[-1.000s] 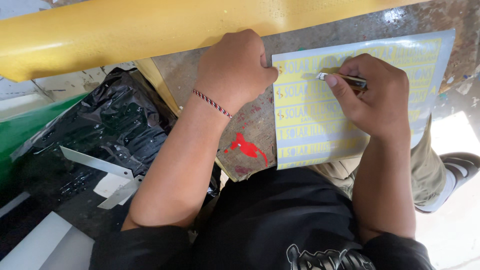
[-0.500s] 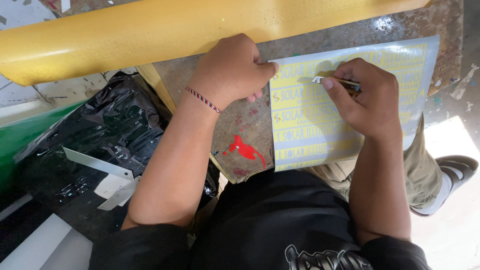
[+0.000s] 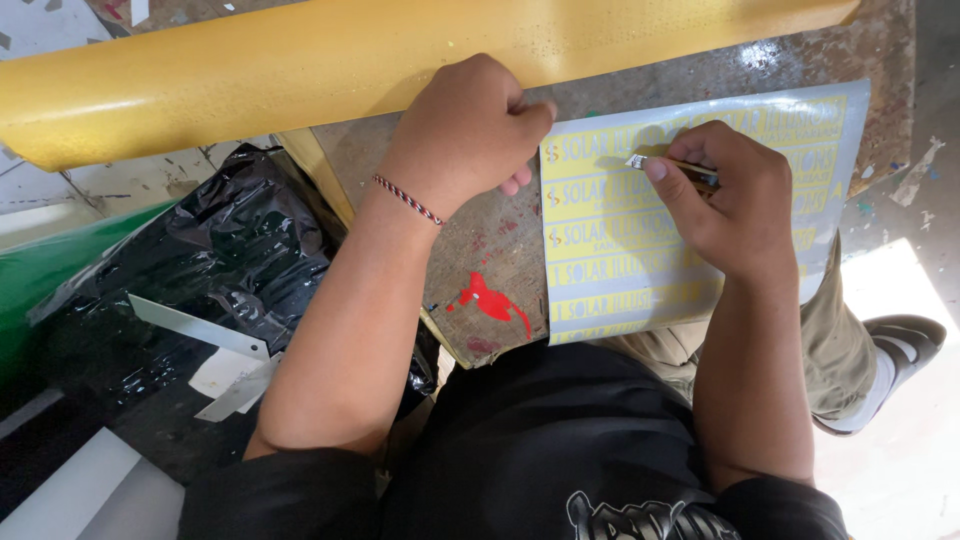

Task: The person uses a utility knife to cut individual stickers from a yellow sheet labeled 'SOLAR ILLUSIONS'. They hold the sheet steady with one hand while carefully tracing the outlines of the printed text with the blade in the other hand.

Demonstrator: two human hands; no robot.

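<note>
Yellow vinyl sheet (image 3: 640,250) mostly unweeded: right hand (image 3: 725,200) pinches small blade (image 3: 665,165) at its top rows, left hand (image 3: 465,130) clenched, pinning its left edge.
</note>
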